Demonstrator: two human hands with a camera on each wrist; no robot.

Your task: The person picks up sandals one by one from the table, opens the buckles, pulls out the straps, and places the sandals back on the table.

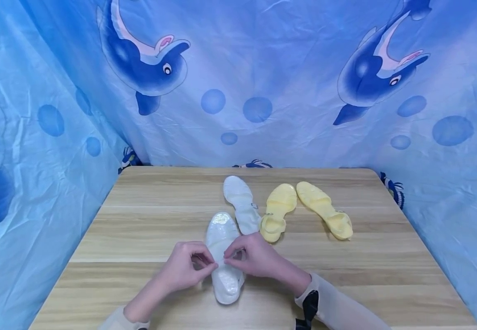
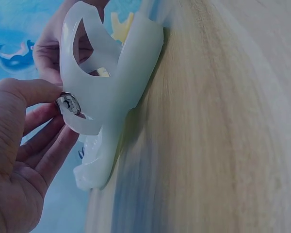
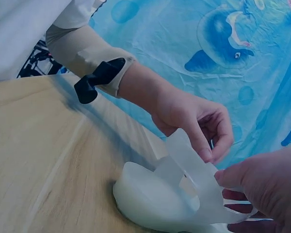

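A white, translucent plastic sandal [image 1: 221, 229] lies sole-down on the wooden table before the person, one end toward the front edge. Both hands meet over its strap [image 2: 85, 73], which stands raised above the sole. At a small silver buckle [image 2: 69, 103] on that strap, the left hand [image 1: 186, 266] pinches with thumb and fingers. Opposite it, the right hand [image 1: 259, 256] holds the strap between thumb and fingertips, as the right wrist view shows. Some of the strap end is hidden behind the fingers. Behind lies a second white sandal [image 1: 240, 201], near the right hand.
Two yellow sandals [image 1: 281, 204] lie farther back to the right, splayed apart. The wooden table [image 1: 147, 211] extends to both sides. Blue cloth [image 1: 238, 68] printed with dolphins hangs around its back and sides. A black band [image 1: 310, 306] is tied on the right sleeve.
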